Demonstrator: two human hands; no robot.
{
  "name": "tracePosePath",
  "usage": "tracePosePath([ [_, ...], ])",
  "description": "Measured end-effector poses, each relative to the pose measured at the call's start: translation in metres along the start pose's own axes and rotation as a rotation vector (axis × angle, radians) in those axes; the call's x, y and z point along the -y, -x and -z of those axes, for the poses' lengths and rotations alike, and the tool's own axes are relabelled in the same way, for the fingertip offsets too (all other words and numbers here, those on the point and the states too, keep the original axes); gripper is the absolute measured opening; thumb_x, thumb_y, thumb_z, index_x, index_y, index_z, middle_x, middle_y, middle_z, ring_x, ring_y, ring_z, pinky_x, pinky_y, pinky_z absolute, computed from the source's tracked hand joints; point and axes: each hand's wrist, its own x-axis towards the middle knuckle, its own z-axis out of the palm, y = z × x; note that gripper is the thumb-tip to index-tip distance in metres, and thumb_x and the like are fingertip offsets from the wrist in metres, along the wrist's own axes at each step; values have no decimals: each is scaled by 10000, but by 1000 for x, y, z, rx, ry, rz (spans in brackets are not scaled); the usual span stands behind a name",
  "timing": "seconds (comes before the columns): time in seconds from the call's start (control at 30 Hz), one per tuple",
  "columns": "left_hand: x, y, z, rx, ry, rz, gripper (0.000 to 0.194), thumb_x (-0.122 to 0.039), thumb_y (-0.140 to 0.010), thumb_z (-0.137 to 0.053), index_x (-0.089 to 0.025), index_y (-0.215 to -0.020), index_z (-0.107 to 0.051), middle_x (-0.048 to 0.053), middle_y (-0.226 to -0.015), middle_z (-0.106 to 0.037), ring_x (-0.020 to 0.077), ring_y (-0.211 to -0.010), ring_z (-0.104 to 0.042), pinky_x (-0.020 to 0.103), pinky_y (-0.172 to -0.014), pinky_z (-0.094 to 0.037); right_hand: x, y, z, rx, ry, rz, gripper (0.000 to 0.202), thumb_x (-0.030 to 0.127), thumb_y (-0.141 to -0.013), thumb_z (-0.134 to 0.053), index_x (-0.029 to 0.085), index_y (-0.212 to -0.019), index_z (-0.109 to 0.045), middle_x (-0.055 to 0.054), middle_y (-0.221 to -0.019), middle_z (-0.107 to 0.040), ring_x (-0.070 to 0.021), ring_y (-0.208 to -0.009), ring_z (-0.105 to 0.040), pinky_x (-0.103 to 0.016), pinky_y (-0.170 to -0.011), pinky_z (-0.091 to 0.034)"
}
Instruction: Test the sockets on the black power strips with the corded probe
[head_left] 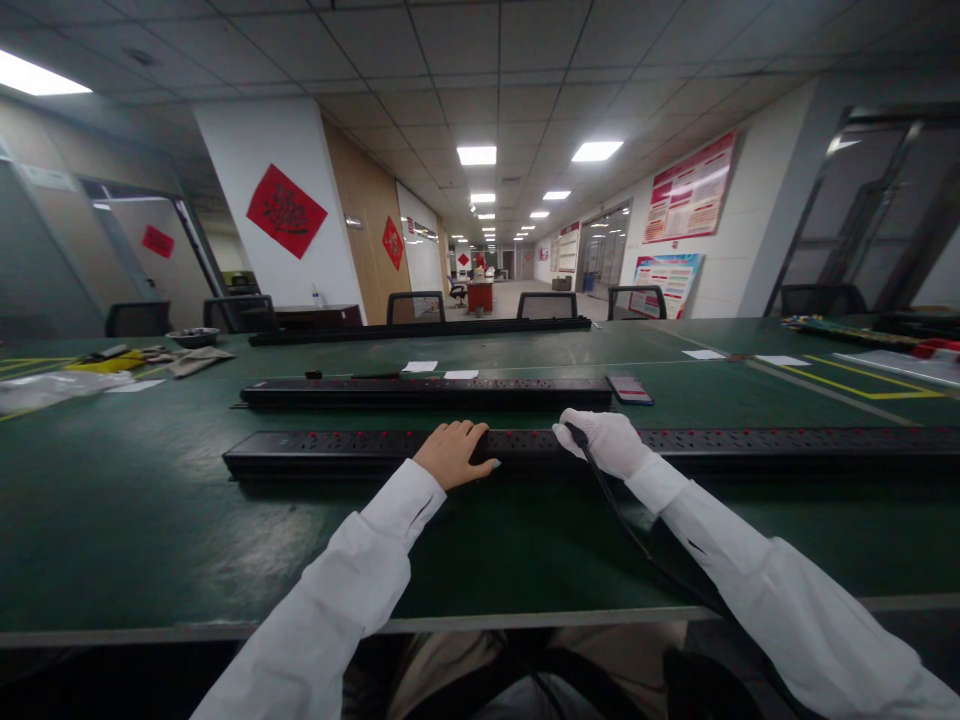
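Observation:
A long black power strip [300, 450] with a row of sockets and small red parts lies across the green table. My left hand [454, 454] is bare and rests on this strip, fingers apart, holding nothing. My right hand [606, 442], in a white glove, is closed on a black cable [619, 512] just above the strip. The cable runs down under my right forearm towards the table's front edge. Whatever is at the cable's end is hidden by the fingers.
Behind lies a second black strip [420, 394] with a small flat card-like item [630, 390] at its right end. Farther back is another long black bar [420, 330]. White papers, a bowl [195, 337] and a yellow item [112, 362] lie on the table [135, 520].

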Motion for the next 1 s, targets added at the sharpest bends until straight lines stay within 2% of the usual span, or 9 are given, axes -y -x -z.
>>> tracePosePath([
  [0.17,0,0,-2,-25,-34,-5,621,-607,-771,-364,-174,-1212,-411,100,-1065,-552,243,-931,-528,358,-809,-391,-1,0,-1,-5,3,6,200,340,-788,-410,213,-734,-555,-4,-653,-629,-97,-553,-552,-192,-532,-297],
  [0.5,0,0,-2,-32,-27,-7,625,-612,-770,-359,-173,-1213,-412,98,-1061,-553,240,-922,-529,355,-795,-401,5,-1,10,52,-26,-1,154,278,-762,-419,207,-695,-539,0,-639,-622,-89,-523,-529,-195,-525,-284],
  [1.0,1,0,-4,-39,-21,-12,636,-620,-772,-346,-172,-1218,-409,101,-1062,-554,239,-924,-531,356,-795,-400,-2,0,-2,-12,13,9,222,354,-803,-401,212,-727,-554,-3,-642,-628,-97,-556,-554,-194,-531,-289],
])
